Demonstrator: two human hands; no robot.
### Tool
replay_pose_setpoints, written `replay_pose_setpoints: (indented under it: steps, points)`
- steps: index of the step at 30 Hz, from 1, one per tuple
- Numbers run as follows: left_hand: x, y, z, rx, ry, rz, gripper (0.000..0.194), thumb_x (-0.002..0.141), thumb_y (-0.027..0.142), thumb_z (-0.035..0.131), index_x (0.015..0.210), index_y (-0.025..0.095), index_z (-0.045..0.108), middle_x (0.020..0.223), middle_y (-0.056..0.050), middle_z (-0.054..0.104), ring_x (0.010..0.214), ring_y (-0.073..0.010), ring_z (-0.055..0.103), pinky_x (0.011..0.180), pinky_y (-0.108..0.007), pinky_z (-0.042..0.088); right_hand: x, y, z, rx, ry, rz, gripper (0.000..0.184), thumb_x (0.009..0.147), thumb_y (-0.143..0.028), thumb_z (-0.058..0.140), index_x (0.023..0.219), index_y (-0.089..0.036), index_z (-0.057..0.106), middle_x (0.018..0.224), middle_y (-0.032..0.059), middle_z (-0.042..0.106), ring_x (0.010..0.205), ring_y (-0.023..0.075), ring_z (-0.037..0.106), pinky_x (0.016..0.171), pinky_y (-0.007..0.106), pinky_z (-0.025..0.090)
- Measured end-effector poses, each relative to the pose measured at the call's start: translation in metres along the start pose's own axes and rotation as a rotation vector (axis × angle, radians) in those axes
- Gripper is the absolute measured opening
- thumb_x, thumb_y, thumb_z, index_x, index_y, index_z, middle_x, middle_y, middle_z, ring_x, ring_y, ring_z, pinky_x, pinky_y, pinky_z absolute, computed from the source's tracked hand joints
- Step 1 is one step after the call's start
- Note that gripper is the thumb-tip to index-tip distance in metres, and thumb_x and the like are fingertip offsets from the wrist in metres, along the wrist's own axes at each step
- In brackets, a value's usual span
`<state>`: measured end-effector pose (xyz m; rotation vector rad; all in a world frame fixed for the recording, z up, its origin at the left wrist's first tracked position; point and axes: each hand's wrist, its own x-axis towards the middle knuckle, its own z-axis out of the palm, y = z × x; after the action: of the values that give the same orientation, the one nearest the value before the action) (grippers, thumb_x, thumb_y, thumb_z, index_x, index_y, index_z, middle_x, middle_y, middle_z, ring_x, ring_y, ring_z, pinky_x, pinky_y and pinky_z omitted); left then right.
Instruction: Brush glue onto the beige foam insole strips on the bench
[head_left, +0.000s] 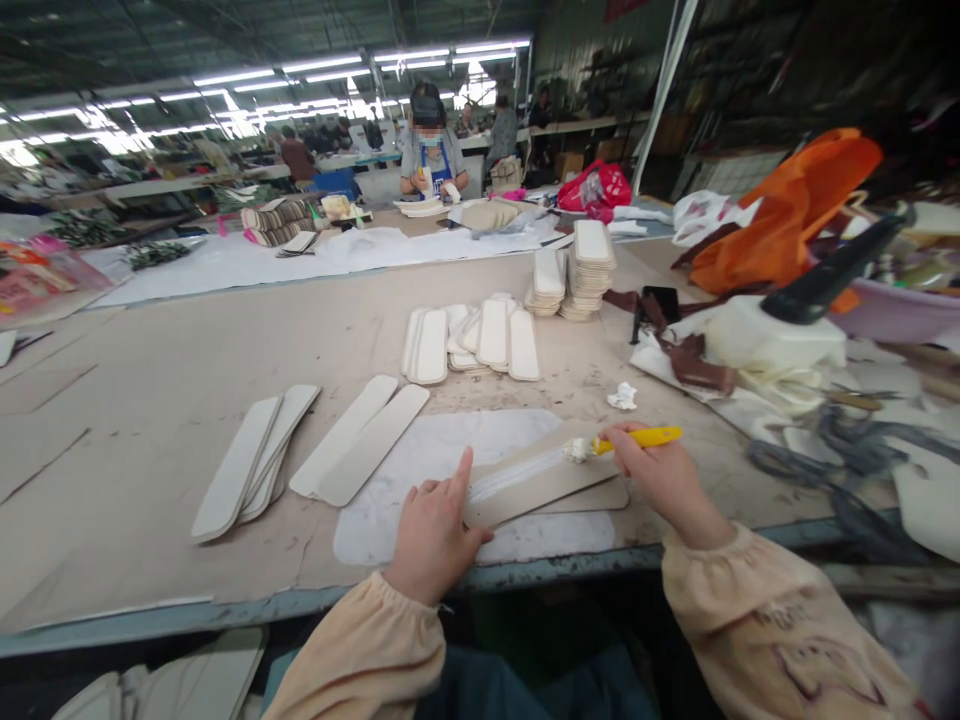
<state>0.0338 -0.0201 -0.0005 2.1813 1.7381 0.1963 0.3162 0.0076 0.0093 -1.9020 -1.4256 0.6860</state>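
- R hand (pixel 664 482): closed on yellow brush (pixel 654 437), thumb + fingers on handle nr bristle end; handle tip juts out to R.
- Brush head clotted w/ white, on strip (pixel 525 488); white streak runs from strip's L end to bristles.
- L hand (pixel 435 530): nothing gripped, fingers apart, index pointing away from body; at strip's L end, exact contact can't tell.
- Strip lies slantwise btwn hands, nr table (pixel 187 340) edge; 2nd strip (pixel 600 497) shows part-hidden under it. White sheet (pixel 442 432) below.
- L of these: overlapping pair (pixel 382 445); further L, fanned group (pixel 240 465).
- Beyond sheet: loose pile (pixel 491 335); past it to R, 2 taller stacks (pixel 592 255).
- White wad (pixel 622 397) just beyond brush.
- R side: white container (pixel 772 345) w/ black bar sticking up; orange bag (pixel 780 220) behind.
- Across: co-worker (pixel 433 165), blue apron, hands at pale pieces (pixel 420 208).
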Motion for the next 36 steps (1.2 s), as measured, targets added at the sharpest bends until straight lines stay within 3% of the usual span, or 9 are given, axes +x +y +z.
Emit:
replay_pose_setpoints:
  steps: [8, 11, 15, 19, 22, 29, 36]
  points:
    - [0.003, 0.000, -0.001, 0.008, -0.010, 0.004, 0.106, 0.065, 0.042, 0.075, 0.151, 0.020, 0.018, 0.112, -0.012, 0.068, 0.102, -0.0353, 0.055, 0.091, -0.041, 0.037, -0.001, 0.007, -0.010, -0.190, 0.158, -0.052, 0.029, 0.085, -0.045, 0.044, 0.085, -0.022, 0.063, 0.066, 0.0019, 0.061, 0.063, 0.0197, 0.055, 0.059, 0.030, 0.036]
    - [0.003, 0.001, -0.002, 0.010, -0.018, -0.006, 0.108, 0.063, 0.046, 0.076, 0.151, 0.020, 0.019, 0.115, -0.014, 0.066, 0.104, -0.0363, 0.055, 0.093, -0.042, 0.037, -0.017, -0.009, -0.002, 0.067, 0.019, -0.056, 0.032, 0.087, -0.049, 0.044, 0.083, -0.022, 0.061, 0.053, -0.0020, 0.050, 0.053, 0.0154, 0.049, 0.054, 0.027, 0.035]
    - [0.003, 0.004, -0.004, 0.037, -0.027, -0.014, 0.111, 0.062, 0.047, 0.077, 0.151, 0.024, 0.014, 0.113, -0.010, 0.067, 0.104, -0.0331, 0.056, 0.094, -0.042, 0.037, -0.038, -0.035, 0.028, 0.381, -0.266, -0.045, 0.033, 0.088, -0.050, 0.044, 0.083, -0.021, 0.058, 0.047, -0.0052, 0.042, 0.046, 0.0123, 0.041, 0.049, 0.026, 0.032]
    - [0.001, 0.007, -0.007, 0.097, -0.033, -0.023, 0.112, 0.063, 0.048, 0.076, 0.151, 0.023, 0.012, 0.109, -0.009, 0.068, 0.102, -0.0295, 0.058, 0.091, -0.039, 0.040, -0.050, -0.049, 0.060, 0.458, -0.448, -0.035, 0.031, 0.089, -0.049, 0.044, 0.081, -0.020, 0.055, 0.045, -0.0063, 0.043, 0.046, 0.0112, 0.039, 0.050, 0.025, 0.033]
    - [0.001, 0.008, -0.009, 0.123, -0.044, -0.040, 0.112, 0.062, 0.050, 0.077, 0.151, 0.023, 0.014, 0.105, -0.009, 0.069, 0.102, -0.0295, 0.059, 0.091, -0.039, 0.041, -0.050, -0.050, 0.070, 0.425, -0.491, -0.031, 0.030, 0.089, -0.047, 0.043, 0.083, -0.020, 0.056, 0.045, -0.0070, 0.043, 0.046, 0.0113, 0.041, 0.052, 0.025, 0.035]
    - [0.001, 0.009, -0.007, 0.172, -0.038, -0.039, 0.106, 0.066, 0.051, 0.075, 0.150, 0.025, 0.015, 0.102, -0.009, 0.070, 0.101, -0.0294, 0.061, 0.103, -0.050, 0.031, -0.033, -0.035, 0.042, 0.191, -0.387, -0.051, 0.029, 0.087, -0.043, 0.043, 0.076, -0.022, 0.059, 0.043, -0.0068, 0.046, 0.047, 0.0128, 0.047, 0.057, 0.026, 0.037]
    - [0.000, 0.010, -0.006, 0.211, -0.043, -0.042, 0.103, 0.068, 0.050, 0.074, 0.150, 0.027, 0.016, 0.099, -0.008, 0.071, 0.102, -0.0281, 0.061, 0.106, -0.051, 0.027, -0.011, -0.015, 0.006, 0.047, -0.206, -0.010, 0.029, 0.084, -0.043, 0.043, 0.073, -0.023, 0.062, 0.044, -0.0043, 0.051, 0.046, 0.0154, 0.051, 0.052, 0.028, 0.037]
